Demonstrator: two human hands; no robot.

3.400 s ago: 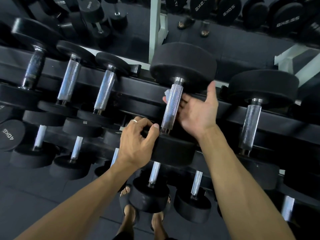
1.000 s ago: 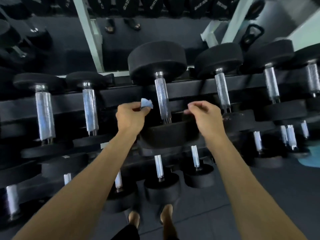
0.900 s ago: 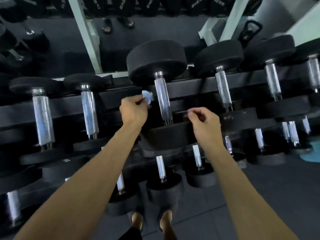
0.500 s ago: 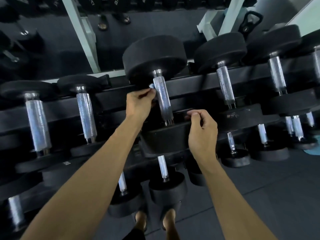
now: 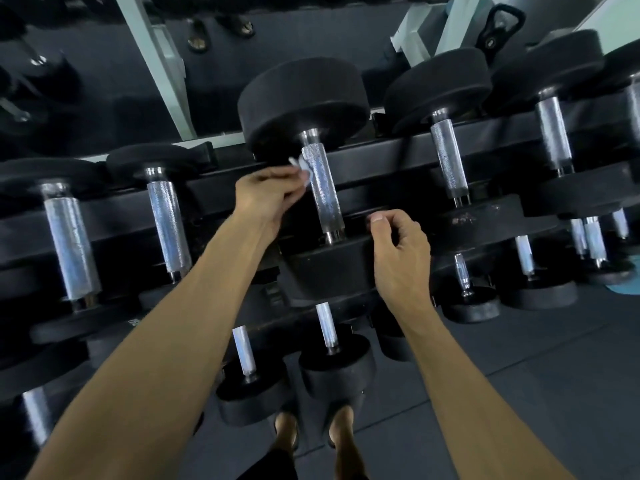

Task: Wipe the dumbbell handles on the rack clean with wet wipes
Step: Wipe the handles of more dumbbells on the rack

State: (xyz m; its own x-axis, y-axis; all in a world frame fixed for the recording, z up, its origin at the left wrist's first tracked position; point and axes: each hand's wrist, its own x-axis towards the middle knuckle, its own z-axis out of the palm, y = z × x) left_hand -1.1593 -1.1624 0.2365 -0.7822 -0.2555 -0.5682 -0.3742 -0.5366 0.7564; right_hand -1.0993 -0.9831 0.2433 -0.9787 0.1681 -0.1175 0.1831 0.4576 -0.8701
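- Since the frame a few seconds back, the wipe has passed from the right hand to the left, and the left hand (image 5: 268, 195) has risen to the top of the handle.
- Nearest, two bare feet (image 5: 313, 429) stand on the dark floor (image 5: 519, 393) below the rack.
- Right hand (image 5: 398, 258): one, hovering over the near head (image 5: 329, 268) of the big dumbbell, fingers (image 5: 379, 218) loosely curled and holding nothing that I can see.
- Left hand: one, fingers pinching the wet wipe (image 5: 300, 165) against the left side of the knurled handle (image 5: 322, 192), just under the far head (image 5: 304, 102).
- To do this step well, I judge the wipe should wrap round the handle, not merely dab one side, then be drawn down its full length, with the right hand steadying the near head.
- Count, top row: six handles show, two left of the one being wiped, three right, the farthest cut by the edge.
- Lower tiers carry more, smaller handles; several are part-hidden, so I cannot count them surely.
- Farthest, one kettlebell (image 5: 498, 26) sits behind the rack (image 5: 398, 147).
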